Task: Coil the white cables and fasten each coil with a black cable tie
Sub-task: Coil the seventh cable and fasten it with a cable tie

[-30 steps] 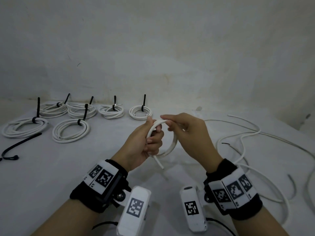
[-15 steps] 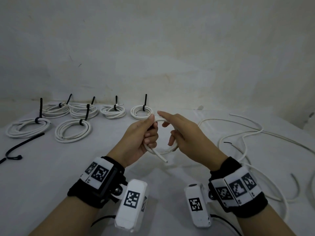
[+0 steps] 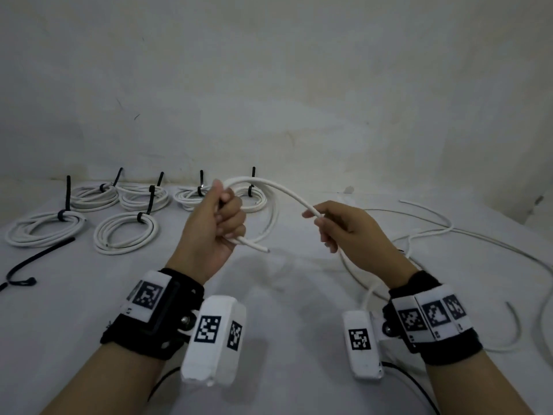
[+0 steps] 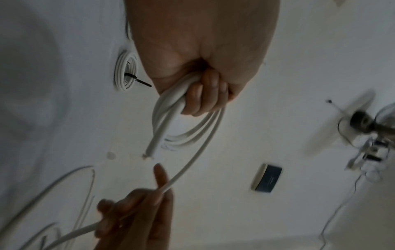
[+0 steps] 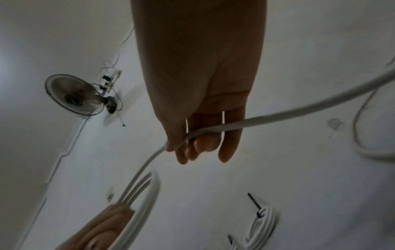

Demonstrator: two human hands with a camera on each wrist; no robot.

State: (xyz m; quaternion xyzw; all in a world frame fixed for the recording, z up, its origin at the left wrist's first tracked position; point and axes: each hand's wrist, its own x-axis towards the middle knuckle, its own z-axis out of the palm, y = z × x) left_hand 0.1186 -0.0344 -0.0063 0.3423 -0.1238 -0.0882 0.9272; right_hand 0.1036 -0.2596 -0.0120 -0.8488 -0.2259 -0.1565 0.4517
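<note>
Item: white cable (image 3: pixel 287 191), part-coiled, held above the table (image 3: pixel 287 295). From the head view alone I log six finished coils (image 3: pixel 125 232) at far left, each cinched with a black cable tie (image 3: pixel 140 217), one loose tie (image 3: pixel 39 256) near the left edge, and uncoiled cable (image 3: pixel 434 232) sprawled at right. Only the wrist views give me a wall fan (image 5: pixel 74 94) and a dark wall plate (image 4: pixel 267 177). Left hand (image 3: pixel 214 223): fingers curled tight round several gathered loops; the left wrist view shows the bundle passing between palm and fingertips (image 4: pixel 200 99), cut end (image 4: pixel 149 152) poking out below the fist. Right hand (image 3: pixel 347 232): thumb and forefinger pinch the single running strand to the right of the coil, remaining fingers loosely extended; the right wrist view shows the strand lying across the fingers (image 5: pixel 211 133). Cable: smooth, round, white sheath, arching from the left fist over to the right pinch, then trailing down toward the table.
</note>
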